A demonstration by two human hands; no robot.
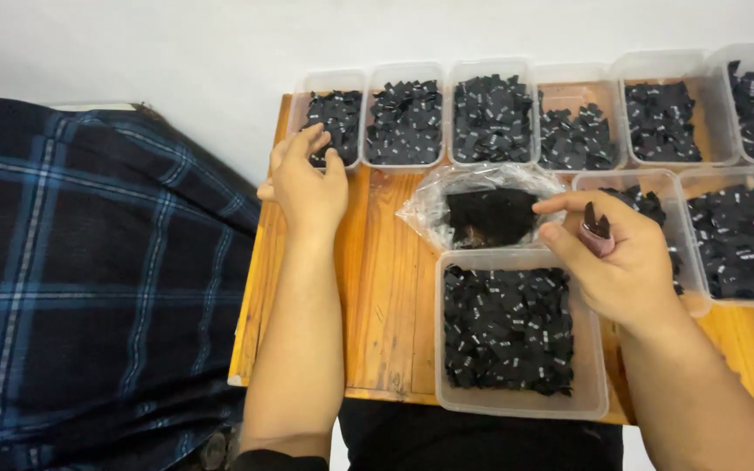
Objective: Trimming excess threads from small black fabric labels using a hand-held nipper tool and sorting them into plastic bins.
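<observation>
My left hand (305,183) reaches into the far-left clear plastic tub (332,82), its fingers resting on the small black fabric labels (339,115) inside; whether it grips any is hidden. My right hand (620,255) hovers over the near tub (522,403) and pinches a small stack of black labels (596,228) between thumb and fingers. Just beyond that hand lies a clear plastic bag (478,205) holding more black pieces.
A row of several clear tubs (490,70) of black labels lines the far edge of the low wooden table (386,288), with two more tubs (743,240) at the right. Dark blue plaid cloth (89,279) covers the floor at the left.
</observation>
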